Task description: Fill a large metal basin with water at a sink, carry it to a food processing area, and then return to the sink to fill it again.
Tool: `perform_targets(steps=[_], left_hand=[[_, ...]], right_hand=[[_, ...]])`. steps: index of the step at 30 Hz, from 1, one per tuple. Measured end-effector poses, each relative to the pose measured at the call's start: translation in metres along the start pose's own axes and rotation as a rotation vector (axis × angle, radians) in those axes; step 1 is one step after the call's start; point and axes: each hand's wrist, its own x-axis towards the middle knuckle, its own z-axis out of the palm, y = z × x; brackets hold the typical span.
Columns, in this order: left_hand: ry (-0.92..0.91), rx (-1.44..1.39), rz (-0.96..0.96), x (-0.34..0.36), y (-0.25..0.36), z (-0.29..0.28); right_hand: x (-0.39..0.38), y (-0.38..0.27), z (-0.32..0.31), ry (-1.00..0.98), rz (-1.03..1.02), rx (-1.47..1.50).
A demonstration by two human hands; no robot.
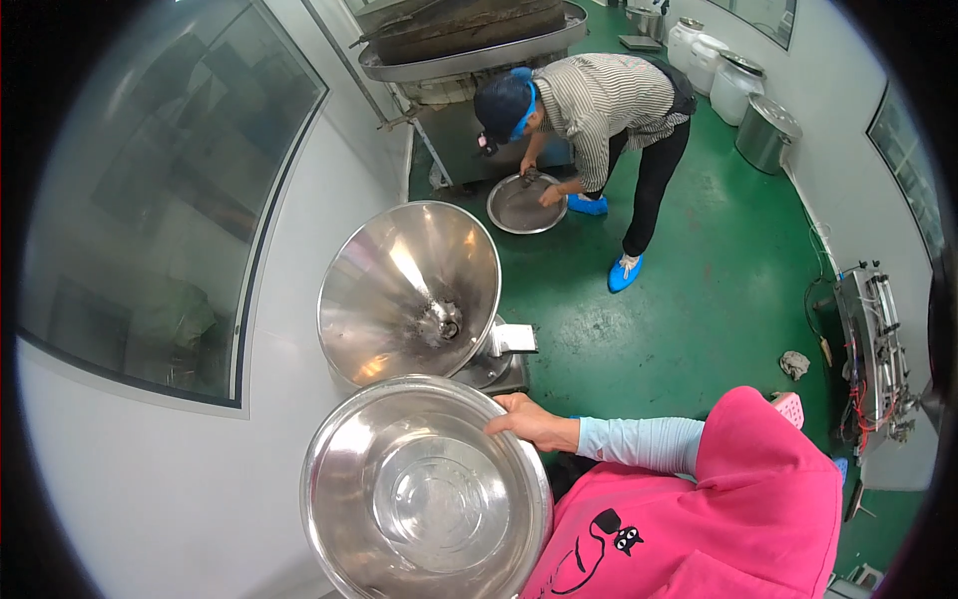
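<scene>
My right hand (529,423), in a light blue arm cover below a pink sleeve, is closed on the right rim of a large, shiny steel bowl (344,469). The bowl has a ringed bottom and appears empty. My left hand is out of sight. Just beyond the bowl stands a wide steel funnel hopper (374,280), with a small opening at its bottom and a pale fitting (514,338) on its right side.
A co-worker (599,115) in striped top and blue shoe covers bends over a steel basin (519,210) beside a large machine (449,75). White drums (728,90) and a steel pot (763,140) line the right wall; a small machine (873,349) stands right.
</scene>
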Motion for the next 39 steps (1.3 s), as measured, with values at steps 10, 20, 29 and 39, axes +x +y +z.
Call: perform_targets(steps=[10, 20, 29, 39], left_hand=[[-0.014, 0.046, 0.056, -0.011, 0.010, 0.007], [-0.055, 0.076, 0.170, -0.018, 0.021, 0.009], [-0.324, 0.306, 0.681, 0.024, -0.005, -0.037], [-0.444, 0.712, 1.225, -0.008, 0.034, -0.017]], right_hand=[[0.004, 0.002, -0.001, -0.006, -0.008, 0.017], [0.002, 0.004, 0.000, -0.022, -0.014, 0.037], [0.004, -0.001, 0.003, 0.004, -0.007, 0.088], [-0.001, -0.007, 0.008, -0.027, 0.028, 0.140]])
